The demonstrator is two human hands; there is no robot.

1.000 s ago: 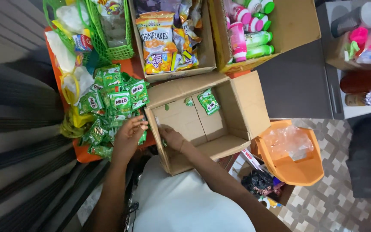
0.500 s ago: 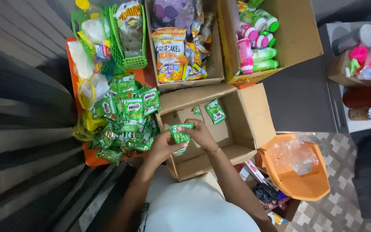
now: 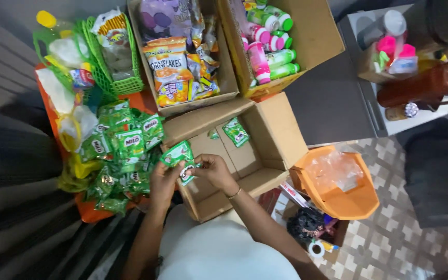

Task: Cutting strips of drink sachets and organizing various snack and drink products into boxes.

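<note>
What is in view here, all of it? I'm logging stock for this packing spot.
green sachets: a heap, too many to count, on the orange tray left of the open box
sachet in the box: one clear, green, on the box floor
open cardboard box: one, brown, centre
snack box: one, brown, holds orange cereal packs and other bags
bottle box: one, brown, holds pink and green bottles
green basket: one, top left, holds a bagged snack
orange bin: one, right of the open box, clear plastic inside
brown jug: one, on the shelf at right
left hand: holds green sachets over the open box's left edge
right hand: touches the same sachets
</note>
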